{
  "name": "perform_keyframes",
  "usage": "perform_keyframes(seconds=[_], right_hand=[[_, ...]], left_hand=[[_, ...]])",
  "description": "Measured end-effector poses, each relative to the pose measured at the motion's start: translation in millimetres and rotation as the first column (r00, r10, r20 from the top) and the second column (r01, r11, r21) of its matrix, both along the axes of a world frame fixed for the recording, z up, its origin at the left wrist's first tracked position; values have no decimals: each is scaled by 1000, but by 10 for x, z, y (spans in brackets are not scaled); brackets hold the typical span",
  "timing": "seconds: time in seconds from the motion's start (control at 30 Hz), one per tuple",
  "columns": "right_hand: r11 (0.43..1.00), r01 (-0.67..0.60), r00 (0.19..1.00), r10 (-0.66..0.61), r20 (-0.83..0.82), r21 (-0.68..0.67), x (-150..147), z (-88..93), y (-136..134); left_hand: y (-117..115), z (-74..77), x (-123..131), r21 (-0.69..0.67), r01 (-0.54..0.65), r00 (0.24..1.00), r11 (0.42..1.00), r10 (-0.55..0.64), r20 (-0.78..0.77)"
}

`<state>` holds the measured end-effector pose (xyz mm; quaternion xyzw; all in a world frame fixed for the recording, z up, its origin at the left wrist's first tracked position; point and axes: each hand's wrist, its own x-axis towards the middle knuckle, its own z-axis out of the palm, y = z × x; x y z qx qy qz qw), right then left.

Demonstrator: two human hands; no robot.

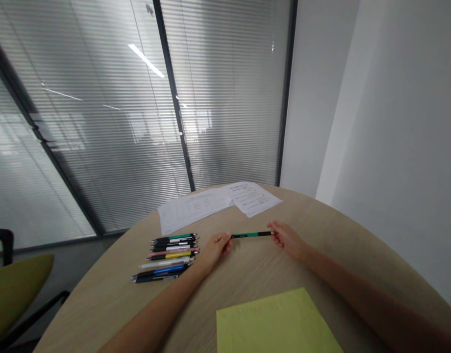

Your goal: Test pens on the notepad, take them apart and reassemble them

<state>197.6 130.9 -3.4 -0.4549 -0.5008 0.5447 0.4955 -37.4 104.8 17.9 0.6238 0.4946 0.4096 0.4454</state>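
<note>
Pens [174, 255] lie aligned left of yellow sheet [273, 322]; beyond it, L hand [215, 249] & R hand [288, 238] pinch green pen [252, 235] (prob. not yet placed).

Printed papers [196, 208] are spread near the worktop [247, 269] edge; blinds [233, 108] and a green chair [17, 291] are seen beyond.

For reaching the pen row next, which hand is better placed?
Probably the left hand: it is beside the pen row; the right hand is farther, at the right end of the held green pen.
</note>
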Motion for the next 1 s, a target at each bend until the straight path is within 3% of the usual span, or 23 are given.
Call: perform_keyframes(seconds=[0.3, 0.57, 0.77, 1.0], right_hand=[[998, -12, 994, 5, 112, 61, -73, 45, -85], [998, 8, 999, -5, -40, 57, -81, 69, -90], [996, 20, 993, -30, 113, 83, -68, 72, -107], [998, 25, 999, -24, -29, 50, -87, 59, -82]], left_hand=[[-11, 22, -5, -5, -18, 999, 1000, 19, 50], [4, 2, -16, -3, -7, 997, 1000, 7, 74], [3, -7, -13, -8, 33, 997, 999, -32, 66], [-23, 47, 4, -11, 8, 997, 1000, -7, 73]])
